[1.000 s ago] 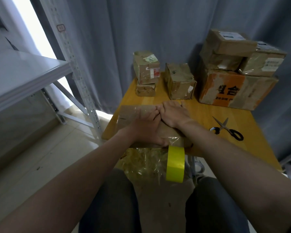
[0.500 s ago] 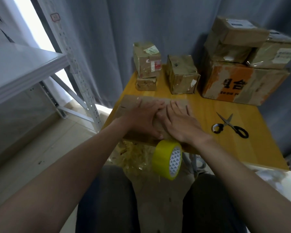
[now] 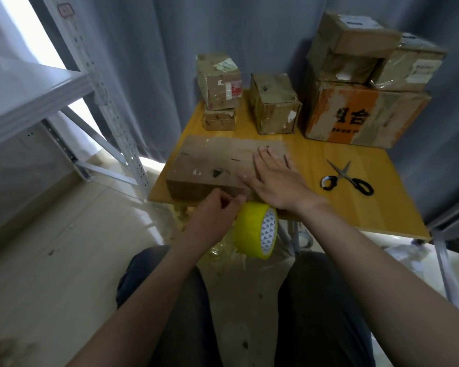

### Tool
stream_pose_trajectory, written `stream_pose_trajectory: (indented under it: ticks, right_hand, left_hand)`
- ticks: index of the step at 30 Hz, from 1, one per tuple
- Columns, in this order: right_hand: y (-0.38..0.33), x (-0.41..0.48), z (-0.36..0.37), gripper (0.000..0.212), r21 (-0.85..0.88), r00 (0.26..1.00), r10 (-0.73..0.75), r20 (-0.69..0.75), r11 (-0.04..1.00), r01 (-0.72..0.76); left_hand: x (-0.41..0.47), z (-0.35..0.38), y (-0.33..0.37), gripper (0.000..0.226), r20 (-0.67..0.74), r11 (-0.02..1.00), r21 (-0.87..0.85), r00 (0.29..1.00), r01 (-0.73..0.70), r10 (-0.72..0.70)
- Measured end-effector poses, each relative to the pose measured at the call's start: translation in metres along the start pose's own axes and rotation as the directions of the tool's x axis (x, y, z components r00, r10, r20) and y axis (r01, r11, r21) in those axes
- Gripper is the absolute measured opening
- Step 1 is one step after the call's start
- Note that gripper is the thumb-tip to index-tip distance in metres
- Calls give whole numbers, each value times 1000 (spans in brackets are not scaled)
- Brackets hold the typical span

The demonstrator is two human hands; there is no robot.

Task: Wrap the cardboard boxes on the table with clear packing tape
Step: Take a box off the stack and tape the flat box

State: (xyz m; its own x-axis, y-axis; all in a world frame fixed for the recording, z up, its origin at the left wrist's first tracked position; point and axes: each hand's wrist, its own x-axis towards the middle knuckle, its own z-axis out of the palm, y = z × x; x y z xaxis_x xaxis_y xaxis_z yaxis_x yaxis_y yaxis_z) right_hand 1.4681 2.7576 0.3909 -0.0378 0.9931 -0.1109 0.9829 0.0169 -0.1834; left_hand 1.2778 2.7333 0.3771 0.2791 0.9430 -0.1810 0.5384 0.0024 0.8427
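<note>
Right hand (image 3: 274, 181) flat on the box (image 3: 210, 165); left hand (image 3: 212, 215) curled against the tape roll (image 3: 249, 229) — grip unclear; scissors (image 3: 347, 178), stacked boxes (image 3: 355, 112) beyond.

A flat box (image 3: 212, 165) lies at the table's (image 3: 355, 213) near left corner, the right hand (image 3: 276, 181) spread on its right end. Before it, below the table edge, hangs the tape roll (image 3: 257, 231), with the left hand (image 3: 215, 215) just left of it. Scissors (image 3: 347, 178) lie right of the box. Behind stand two stacked small boxes (image 3: 219, 80), a single box (image 3: 274, 104) to their right, then a large box (image 3: 366, 112) carrying two more (image 3: 353, 41)
</note>
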Motion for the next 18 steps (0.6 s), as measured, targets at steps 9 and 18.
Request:
stream_pose_trajectory:
  ticks: [9, 18]
  right_hand:
    - [1, 0, 4, 102, -8, 999, -9, -41, 1000, 9]
    - [0, 0, 6, 99, 14, 995, -3, -98, 1000, 4]
  left_hand:
    - [-18, 21, 30, 20, 315, 850, -458, 941, 262, -120]
    - [-20, 32, 21, 24, 410, 858, -334, 880, 390, -241]
